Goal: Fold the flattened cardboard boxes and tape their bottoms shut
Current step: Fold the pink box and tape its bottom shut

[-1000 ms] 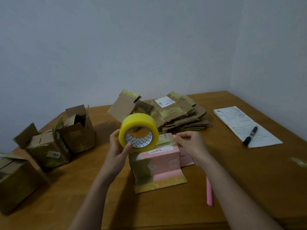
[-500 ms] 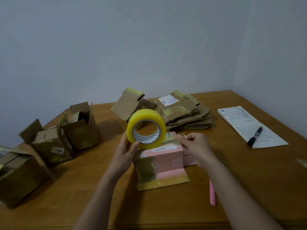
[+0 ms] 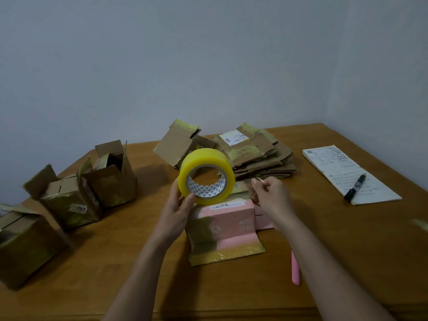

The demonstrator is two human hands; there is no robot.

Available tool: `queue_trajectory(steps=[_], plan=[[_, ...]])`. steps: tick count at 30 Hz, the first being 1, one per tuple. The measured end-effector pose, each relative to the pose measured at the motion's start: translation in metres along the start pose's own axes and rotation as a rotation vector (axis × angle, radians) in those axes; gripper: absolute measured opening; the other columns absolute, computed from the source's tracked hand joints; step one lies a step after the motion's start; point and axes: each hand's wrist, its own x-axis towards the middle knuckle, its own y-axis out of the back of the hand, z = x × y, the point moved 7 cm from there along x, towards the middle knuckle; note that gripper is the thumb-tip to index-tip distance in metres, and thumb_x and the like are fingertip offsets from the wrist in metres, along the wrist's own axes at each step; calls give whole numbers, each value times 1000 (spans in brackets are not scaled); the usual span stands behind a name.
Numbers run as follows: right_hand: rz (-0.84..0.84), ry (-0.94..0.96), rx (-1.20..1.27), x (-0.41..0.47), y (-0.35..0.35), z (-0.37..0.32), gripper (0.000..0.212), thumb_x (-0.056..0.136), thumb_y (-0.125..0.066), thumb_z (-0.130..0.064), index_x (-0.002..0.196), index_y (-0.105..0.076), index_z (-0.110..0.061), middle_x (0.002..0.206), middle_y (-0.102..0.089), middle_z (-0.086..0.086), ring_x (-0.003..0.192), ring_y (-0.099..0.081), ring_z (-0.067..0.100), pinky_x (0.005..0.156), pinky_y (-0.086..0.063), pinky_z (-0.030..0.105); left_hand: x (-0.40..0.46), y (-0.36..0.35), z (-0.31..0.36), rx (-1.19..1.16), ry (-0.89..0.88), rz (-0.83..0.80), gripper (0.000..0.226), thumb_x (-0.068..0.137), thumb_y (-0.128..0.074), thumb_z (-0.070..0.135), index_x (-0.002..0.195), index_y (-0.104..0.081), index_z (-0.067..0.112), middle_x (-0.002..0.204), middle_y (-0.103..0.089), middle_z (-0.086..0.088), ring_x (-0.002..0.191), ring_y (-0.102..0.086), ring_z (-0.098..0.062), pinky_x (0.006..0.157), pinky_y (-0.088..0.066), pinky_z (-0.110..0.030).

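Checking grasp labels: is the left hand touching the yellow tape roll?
Touching. The head view shows the left hand wrapped around the lower left rim of the yellow tape roll, thumb pressed on its front edge, lifting it above the pink box.

Your left hand [image 3: 178, 206] covers the near-left corner of the pink box [image 3: 225, 218], and the tape roll [image 3: 206, 179] it holds hides the box's far top edge, so you cannot tell how those flaps lie. Your right hand [image 3: 272, 196] pinches something thin at its fingertips, too faint to tell whether it is a tape end, and your right forearm crosses the upper part of the pink stick [image 3: 295, 269]. Far left of your left hand, the brown box [image 3: 25, 246] is cut by the frame edge, and the sheet's [image 3: 347, 167] writing beyond your right hand is too small to read.
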Motion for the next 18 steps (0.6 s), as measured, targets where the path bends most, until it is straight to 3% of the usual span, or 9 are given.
queue_trajectory(steps=[3, 6, 10, 14, 18], plan=[[-21, -22, 25, 1, -1, 2, 23, 98, -55, -31, 87, -62, -12, 83, -67, 4, 78, -66, 17, 69, -57, 33, 0, -1, 0, -6, -4, 8, 45, 101, -47, 22, 143, -37, 37, 134, -50, 19, 117, -49, 14, 90, -46, -10], [-14, 12, -59, 2, -3, -2, 26, 98, -54, -32, 80, -60, -14, 82, -65, 3, 78, -61, 14, 68, -52, 32, 0, 0, 0, -24, -7, 28, 46, 101, -47, 19, 144, -38, 32, 134, -52, 14, 120, -51, 6, 92, -46, -12], [-2, -3, -104, 5, -9, 2, 23, 97, -57, -30, 78, -60, -16, 84, -61, -2, 78, -57, 9, 60, -44, 23, 1, 4, -1, -9, 11, 41, 42, 101, -48, 18, 139, -40, 34, 132, -54, 12, 126, -50, -7, 101, -45, -26], [-35, -123, 7, 3, -16, 21, 19, 97, -57, -31, 82, -61, -20, 85, -63, -3, 77, -60, 6, 56, -47, 23, 0, 4, -4, 31, 23, 52, 44, 101, -49, 20, 141, -39, 32, 132, -54, 12, 127, -49, -10, 108, -43, -39], [-55, -229, 178, 0, -18, 33, 20, 95, -60, -30, 86, -66, -13, 84, -66, -4, 81, -63, 8, 62, -51, 27, 0, 5, -7, 64, 27, 53, 46, 100, -50, 22, 145, -40, 27, 135, -54, 8, 127, -50, -11, 109, -42, -45]])
